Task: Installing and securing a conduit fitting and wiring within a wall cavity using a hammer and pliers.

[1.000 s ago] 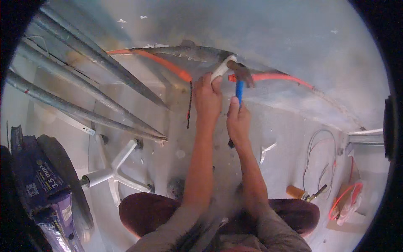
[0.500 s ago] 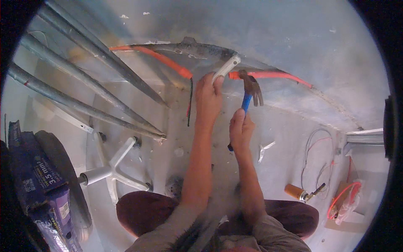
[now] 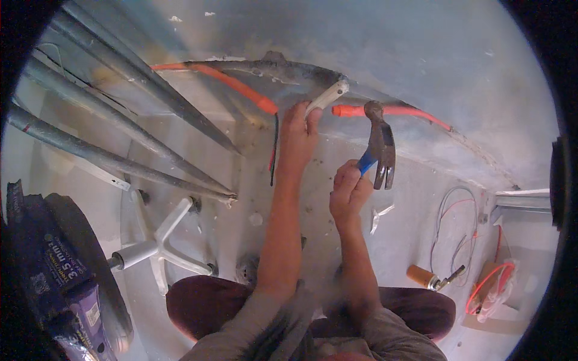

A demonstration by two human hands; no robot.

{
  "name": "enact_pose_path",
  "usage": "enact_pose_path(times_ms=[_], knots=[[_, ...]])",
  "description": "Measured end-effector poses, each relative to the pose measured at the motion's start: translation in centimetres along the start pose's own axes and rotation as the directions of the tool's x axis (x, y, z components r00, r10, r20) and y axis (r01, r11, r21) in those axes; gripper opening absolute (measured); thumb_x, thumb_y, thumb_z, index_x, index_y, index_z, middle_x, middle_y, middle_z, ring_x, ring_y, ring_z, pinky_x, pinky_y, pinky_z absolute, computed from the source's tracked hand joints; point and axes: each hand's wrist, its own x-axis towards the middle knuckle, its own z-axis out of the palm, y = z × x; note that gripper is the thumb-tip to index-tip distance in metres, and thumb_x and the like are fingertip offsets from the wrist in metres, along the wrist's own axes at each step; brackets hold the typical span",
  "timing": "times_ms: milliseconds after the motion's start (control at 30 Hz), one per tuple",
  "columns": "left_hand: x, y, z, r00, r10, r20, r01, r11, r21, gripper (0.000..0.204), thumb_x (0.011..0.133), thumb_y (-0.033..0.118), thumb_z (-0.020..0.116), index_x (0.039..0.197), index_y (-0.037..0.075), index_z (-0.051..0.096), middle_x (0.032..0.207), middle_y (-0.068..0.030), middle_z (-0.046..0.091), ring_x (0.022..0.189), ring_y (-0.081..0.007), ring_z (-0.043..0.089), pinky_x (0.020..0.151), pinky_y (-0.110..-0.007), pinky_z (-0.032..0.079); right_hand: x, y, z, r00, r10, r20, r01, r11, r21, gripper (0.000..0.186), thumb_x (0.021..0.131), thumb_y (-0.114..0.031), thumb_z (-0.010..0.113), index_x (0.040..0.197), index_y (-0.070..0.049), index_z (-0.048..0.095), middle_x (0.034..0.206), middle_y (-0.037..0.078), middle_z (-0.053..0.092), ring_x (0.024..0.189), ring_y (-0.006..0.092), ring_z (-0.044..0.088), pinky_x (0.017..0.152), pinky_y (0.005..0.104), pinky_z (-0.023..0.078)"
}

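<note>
My left hand (image 3: 297, 137) is closed around a pale bar (image 3: 329, 94), which slants up to the rough groove (image 3: 294, 71) in the wall. My right hand (image 3: 350, 194) grips the blue handle of a claw hammer (image 3: 380, 141); its head is to the right of the bar, apart from it. Left of my left hand, an orange conduit (image 3: 241, 90) ends with dark and red wires (image 3: 274, 150) hanging beside it. A second orange conduit (image 3: 415, 113) runs rightward along the groove, partly behind the hammer head.
Grey pipes (image 3: 120, 111) slant across the left. Below them stand a white wheeled chair base (image 3: 168, 237) and dark purple packages (image 3: 48, 265). At the right are coiled wires (image 3: 445, 210), an orange canister with a torch (image 3: 421, 275), a bagged orange coil (image 3: 490, 289) and a metal rail (image 3: 521, 201).
The hammer head has moved from the bar's upper end down and to the right, and my right hand has shifted slightly down and right. My left hand and the bar have barely moved.
</note>
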Motion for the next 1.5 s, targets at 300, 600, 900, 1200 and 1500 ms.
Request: enact_pose_path(times_ms=[300,600,900,1200,1500], knots=[[0.8,0.1,0.3,0.999,-0.03,0.039,0.027,0.996,0.084,0.03,0.1,0.027,0.057,0.111,-0.001,0.057,0.098,-0.0267,0.062,0.094,-0.0466,0.056,0.082,-0.054,0.045,0.3,0.3,1.1,0.998,0.029,-0.055,-0.038,0.982,-0.183,0.042,0.106,-0.034,0.044,0.084,-0.001,0.056,0.062,0.007,0.056,0.056,0.0186,0.056,0.053,0.037,0.044],[0.5,1.1,0.2,0.999,-0.054,0.003,0.054,0.996,0.07,0.031,0.1,0.027,0.057,0.112,-0.002,0.057,0.1,-0.0264,0.062,0.097,-0.0454,0.057,0.083,-0.052,0.046,1.4,0.1,2.1,0.999,-0.029,-0.03,0.021,0.972,-0.235,0.043,0.106,-0.034,0.043,0.081,-0.001,0.054,0.06,0.008,0.051,0.055,0.0171,0.053,0.051,0.0381,0.039],[0.1,1.3,0.8,0.997,-0.071,-0.039,0.075,0.991,0.109,0.03,0.1,0.026,0.057,0.11,-0.001,0.059,0.102,-0.0276,0.062,0.097,-0.0467,0.058,0.083,-0.053,0.047,2.0,-1.5,1.8,0.996,0.052,-0.078,-0.067,0.974,-0.218,0.048,0.106,-0.043,0.044,0.078,-0.005,0.053,0.061,0.0,0.05,0.053,0.009,0.047,0.049,0.0289,0.038],[-1.8,5.6,-2.7,0.988,-0.103,-0.113,0.125,0.971,0.205,0.028,0.099,0.026,0.059,0.109,0.0,0.059,0.096,-0.024,0.062,0.094,-0.045,0.058,0.081,-0.051,0.046,2.0,-3.0,-0.4,0.954,0.297,0.045,-0.295,0.955,-0.04,0.047,0.106,-0.045,0.044,0.076,-0.009,0.049,0.063,-0.004,0.046,0.054,0.0064,0.044,0.047,0.0256,0.035],[-0.8,1.7,-1.2,0.99,0.021,-0.141,0.01,0.976,0.219,0.034,0.1,0.027,0.057,0.117,-0.003,0.057,0.107,-0.0268,0.061,0.102,-0.0456,0.056,0.087,-0.052,0.046,1.3,-2.0,0.3,0.976,0.208,0.064,-0.195,0.967,-0.166,0.042,0.107,-0.039,0.043,0.082,-0.006,0.052,0.061,-0.001,0.048,0.054,0.008,0.045,0.049,0.0294,0.037]])
